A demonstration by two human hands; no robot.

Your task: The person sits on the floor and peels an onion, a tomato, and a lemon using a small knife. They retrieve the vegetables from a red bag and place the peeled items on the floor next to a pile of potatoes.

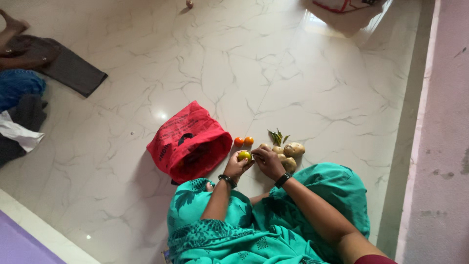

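My left hand (236, 166) holds a small yellow-green tomato (244, 155) just above the floor. My right hand (267, 162) rests beside it, fingertips touching the same tomato, and I cannot tell whether it grips. Two orange-red tomatoes (243, 141) lie on the marble floor just beyond the hands. Several potatoes (294, 149) sit to the right of the hands, with a sprig of green leaves (277, 137) behind them. An open red cloth bag (189, 143) stands to the left of my left hand.
White marble floor (244, 63) stretches ahead. Dark and blue cloths (29, 88) lie at the far left. A pale wall (439, 122) runs along the right. A white and red bag (344, 12) sits at the top. My green garment (273, 220) covers my knees.
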